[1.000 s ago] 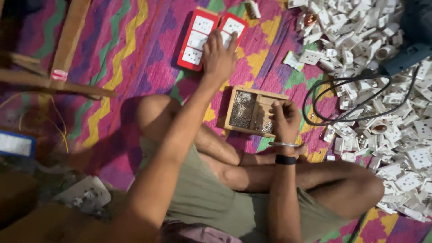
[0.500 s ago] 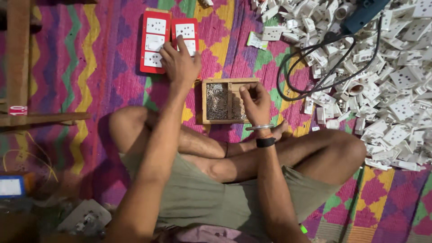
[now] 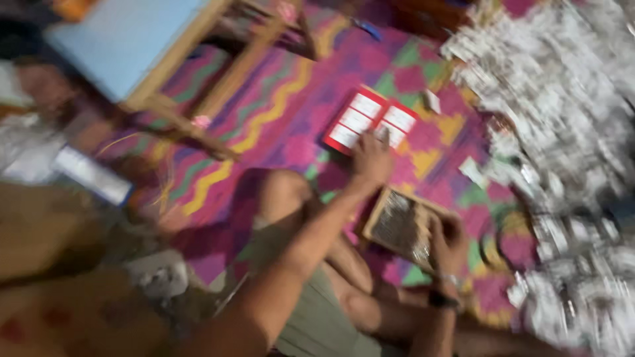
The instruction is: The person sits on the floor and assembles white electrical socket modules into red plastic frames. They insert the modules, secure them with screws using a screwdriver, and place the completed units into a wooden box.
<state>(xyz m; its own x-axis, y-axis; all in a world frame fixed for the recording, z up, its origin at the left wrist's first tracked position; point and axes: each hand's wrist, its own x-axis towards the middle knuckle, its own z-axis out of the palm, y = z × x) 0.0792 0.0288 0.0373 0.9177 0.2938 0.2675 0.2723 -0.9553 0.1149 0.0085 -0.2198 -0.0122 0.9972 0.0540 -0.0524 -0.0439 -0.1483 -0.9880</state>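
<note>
The left hand (image 3: 370, 158) lay flat, fingers spread, on the red-framed white switch panels (image 3: 370, 120) on the patterned mat (image 3: 264, 125). The right hand (image 3: 447, 239) gripped the shallow wooden tray of small parts (image 3: 400, 225) beside the knee; tilted carelessly, it would likely spill.

view: we have one head camera, no second view to share
facing: down over our lap and arms onto the patterned mat (image 3: 264, 125)
tilt: rolled sideways
range: close, frame motion-blurred

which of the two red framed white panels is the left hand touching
The right-hand red-framed white panel of the pair; the left hand has its fingertips on that panel's lower edge, while the left-hand panel lies untouched beside it.
</note>
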